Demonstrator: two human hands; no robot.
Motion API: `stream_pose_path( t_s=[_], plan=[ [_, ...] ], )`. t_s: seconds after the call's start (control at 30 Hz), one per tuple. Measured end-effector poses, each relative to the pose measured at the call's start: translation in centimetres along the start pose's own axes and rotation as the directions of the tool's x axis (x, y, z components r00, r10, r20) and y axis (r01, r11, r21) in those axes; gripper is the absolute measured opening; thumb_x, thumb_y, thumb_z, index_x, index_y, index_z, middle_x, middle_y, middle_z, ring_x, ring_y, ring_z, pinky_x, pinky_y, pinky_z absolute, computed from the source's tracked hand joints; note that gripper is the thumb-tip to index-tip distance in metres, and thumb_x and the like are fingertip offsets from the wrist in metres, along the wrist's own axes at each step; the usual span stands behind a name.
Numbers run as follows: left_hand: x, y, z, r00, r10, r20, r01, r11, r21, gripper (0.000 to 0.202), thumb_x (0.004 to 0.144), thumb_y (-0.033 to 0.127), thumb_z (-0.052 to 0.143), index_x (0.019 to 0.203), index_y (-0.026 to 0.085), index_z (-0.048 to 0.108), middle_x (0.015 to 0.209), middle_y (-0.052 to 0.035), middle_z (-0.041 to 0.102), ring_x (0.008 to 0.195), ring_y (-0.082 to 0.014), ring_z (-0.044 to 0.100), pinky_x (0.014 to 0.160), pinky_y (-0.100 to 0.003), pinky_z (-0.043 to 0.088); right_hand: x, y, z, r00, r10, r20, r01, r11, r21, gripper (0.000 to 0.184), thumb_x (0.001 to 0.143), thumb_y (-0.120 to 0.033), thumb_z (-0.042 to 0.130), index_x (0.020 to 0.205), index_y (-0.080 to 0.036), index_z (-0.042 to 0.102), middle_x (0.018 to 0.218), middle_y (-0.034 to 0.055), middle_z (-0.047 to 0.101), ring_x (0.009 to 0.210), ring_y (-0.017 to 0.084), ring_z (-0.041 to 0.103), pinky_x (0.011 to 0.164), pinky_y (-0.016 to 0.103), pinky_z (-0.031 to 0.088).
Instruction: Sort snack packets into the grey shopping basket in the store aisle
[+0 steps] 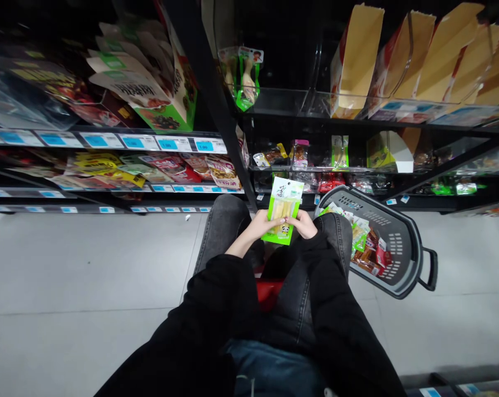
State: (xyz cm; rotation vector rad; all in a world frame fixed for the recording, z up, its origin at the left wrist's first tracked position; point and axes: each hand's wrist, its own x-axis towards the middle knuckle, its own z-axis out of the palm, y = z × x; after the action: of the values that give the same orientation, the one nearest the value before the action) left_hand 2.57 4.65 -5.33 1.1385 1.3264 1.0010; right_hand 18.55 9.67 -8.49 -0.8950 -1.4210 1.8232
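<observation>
A green and white snack packet (283,210) with a clear window, pale yellow sticks and a small panda print is held upright between my knees. My left hand (262,224) grips its left side, thumb on the front. From the right, my right hand (304,223) pinches the other side, and the two thumbs nearly meet over the window. The fingers behind the packet are hidden. By my right knee stands a grey shopping basket (392,234) with a black handle, holding several green packets (360,231) and red-brown packets (371,255).
Black store shelves (208,82) rise in front, with price labels along their edges. Open cardboard boxes (359,60) stand at upper right, and a green-and-white carton (150,94) at upper left. A hanging green packet (247,82) is above. Pale floor tiles (87,264) lie around me.
</observation>
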Motion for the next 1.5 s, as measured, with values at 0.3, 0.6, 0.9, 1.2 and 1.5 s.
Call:
stream_pose_path(
  t_s=[0.3, 0.6, 0.9, 1.2, 1.5],
  plan=[
    [-0.5, 0.5, 0.8, 0.992, -0.087, -0.088, 0.067, 0.976, -0.207, 0.028, 0.054, 0.031, 0.072, 0.068, 0.007, 0.068, 0.058, -0.0037, 0.064, 0.054, -0.0156, 0.059, 0.053, -0.025, 0.047, -0.2, -0.1, 0.7, 0.998, -0.063, 0.019, 0.063, 0.998, -0.008, 0.036, 0.066, -0.043, 0.07, 0.088, -0.016, 0.068, 0.086, 0.0045, 0.068, 0.084, 0.021, 0.062, 0.08, 0.033, 0.048],
    [-0.4, 0.2, 0.3, 1.0, 0.012, -0.017, -0.013, 0.996, -0.084, 0.037, 0.063, 0.04, 0.07, 0.081, 0.008, 0.069, 0.071, -0.0071, 0.069, 0.066, -0.02, 0.065, 0.062, -0.028, 0.051, 0.1, 0.2, 0.4, 0.993, -0.11, -0.031, 0.108, 0.993, -0.048, 0.036, 0.068, -0.048, 0.067, 0.086, -0.017, 0.069, 0.085, 0.0035, 0.068, 0.079, 0.021, 0.062, 0.079, 0.034, 0.047],
    [0.4, -0.9, 0.0, 0.999, -0.004, -0.04, 0.009, 0.992, 0.124, 0.041, 0.056, 0.035, 0.075, 0.088, 0.01, 0.071, 0.083, -0.0088, 0.072, 0.084, -0.0273, 0.066, 0.073, -0.032, 0.052, -0.1, -1.0, 0.1, 0.993, -0.097, -0.071, 0.075, 0.963, -0.259, 0.042, 0.063, -0.053, 0.069, 0.081, -0.015, 0.069, 0.081, 0.0056, 0.068, 0.077, 0.023, 0.061, 0.078, 0.037, 0.047],
    [0.2, -0.9, 0.7, 0.992, -0.076, -0.097, 0.069, 0.995, -0.073, 0.023, 0.057, 0.027, 0.07, 0.068, 0.007, 0.069, 0.059, -0.004, 0.066, 0.056, -0.0181, 0.062, 0.055, -0.026, 0.048, -0.1, -1.2, 0.7, 0.997, -0.078, -0.001, 0.077, 0.987, -0.141, 0.037, 0.062, -0.048, 0.071, 0.081, -0.016, 0.067, 0.081, 0.0035, 0.067, 0.076, 0.02, 0.06, 0.081, 0.036, 0.047],
    [-0.2, -0.2, 0.2, 1.0, 0.01, 0.017, -0.01, 0.999, -0.034, 0.033, 0.059, 0.034, 0.073, 0.08, 0.008, 0.07, 0.075, -0.0074, 0.07, 0.07, -0.0207, 0.065, 0.066, -0.028, 0.051, -0.3, -0.6, 0.5, 0.997, -0.076, -0.018, 0.075, 0.995, -0.068, 0.031, 0.066, -0.043, 0.068, 0.081, -0.016, 0.067, 0.08, 0.0026, 0.066, 0.074, 0.019, 0.059, 0.076, 0.034, 0.046]
  ],
)
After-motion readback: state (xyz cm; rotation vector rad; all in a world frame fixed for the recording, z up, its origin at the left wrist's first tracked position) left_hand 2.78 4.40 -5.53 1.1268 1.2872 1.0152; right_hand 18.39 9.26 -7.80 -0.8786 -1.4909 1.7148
